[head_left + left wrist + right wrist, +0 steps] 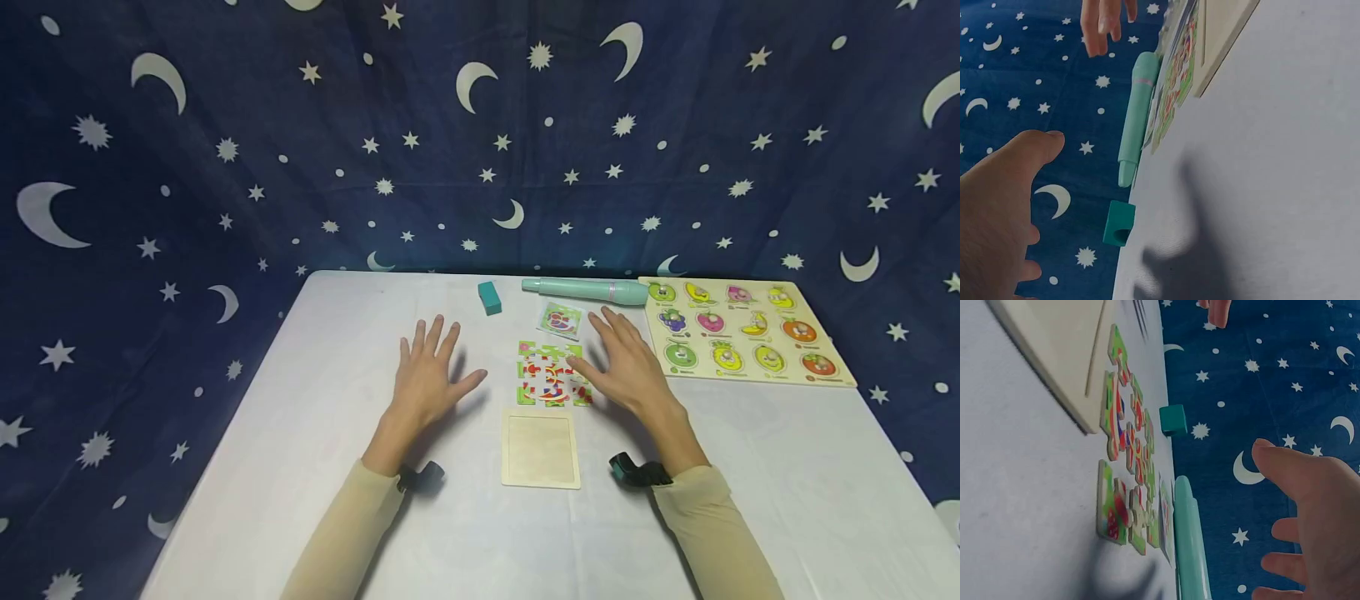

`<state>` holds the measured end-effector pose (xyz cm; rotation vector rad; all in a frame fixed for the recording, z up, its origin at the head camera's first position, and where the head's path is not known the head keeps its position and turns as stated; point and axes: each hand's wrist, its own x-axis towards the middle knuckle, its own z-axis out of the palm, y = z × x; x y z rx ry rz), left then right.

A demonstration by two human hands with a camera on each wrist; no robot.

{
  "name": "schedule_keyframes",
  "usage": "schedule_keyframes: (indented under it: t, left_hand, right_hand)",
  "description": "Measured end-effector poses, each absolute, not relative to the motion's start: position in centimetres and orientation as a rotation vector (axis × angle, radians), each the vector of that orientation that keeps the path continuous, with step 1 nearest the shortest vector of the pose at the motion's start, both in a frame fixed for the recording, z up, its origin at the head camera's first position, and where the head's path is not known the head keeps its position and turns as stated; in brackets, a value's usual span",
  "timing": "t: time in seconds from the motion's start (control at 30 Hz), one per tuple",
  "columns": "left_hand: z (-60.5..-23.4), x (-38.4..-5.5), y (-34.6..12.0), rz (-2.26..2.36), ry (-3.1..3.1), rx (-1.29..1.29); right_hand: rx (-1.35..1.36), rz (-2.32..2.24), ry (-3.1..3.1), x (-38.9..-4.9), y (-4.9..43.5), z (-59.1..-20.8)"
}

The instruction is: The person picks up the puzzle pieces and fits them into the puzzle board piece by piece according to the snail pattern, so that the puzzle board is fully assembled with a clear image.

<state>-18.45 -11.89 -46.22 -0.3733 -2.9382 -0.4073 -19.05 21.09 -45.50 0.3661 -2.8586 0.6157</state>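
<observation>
1. Puzzle pieces (pixel 553 373) lay face up on the white table (pixel 330 367) in a gapped cluster — spread, it seemed, so each pattern could be read.
2. A shallow wooden tray (pixel 540 450) sat just nearer the person, its recess facing up, presumably for easy reach.
3. The left hand (pixel 427 372), fingers spread, and the right hand (pixel 626 367), fingers extended, hovered on either side holding nothing — perhaps to leave the layout undisturbed.
4. Just beyond lay a picture card (pixel 561 320), likely kept visible.
5. A teal block (pixel 490 297), green wand (pixel 585 289) and fruit board (pixel 732 329) lay farther out, apparently aside.
</observation>
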Motion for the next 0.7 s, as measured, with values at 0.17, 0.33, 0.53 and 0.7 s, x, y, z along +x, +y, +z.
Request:
schedule_keyframes:
  t: [0.17, 0.33, 0.53, 0.7]
  left_hand:
    - [-46.4, -17.8, -11.8, -0.423, -2.933, -0.422]
    - [-47.0, -17.2, -11.5, -0.473, -2.913, -0.482]
    - [-47.4, -16.2, -10.9, -0.536, -2.902, -0.571]
    - [-47.8, -15.1, -10.3, -0.518, -2.926, -0.663]
  right_hand:
    - [0.387, 0.658, -2.853, -19.7, 20.7, -45.5]
    - [0.382, 0.703, -2.862, -20.4, 20.5, -45.6]
    - [0.412, 0.758, -2.871, -21.2, 19.8, -45.8]
    - [0.438, 0.759, -2.885, -22.0, 18.8, -46.1]
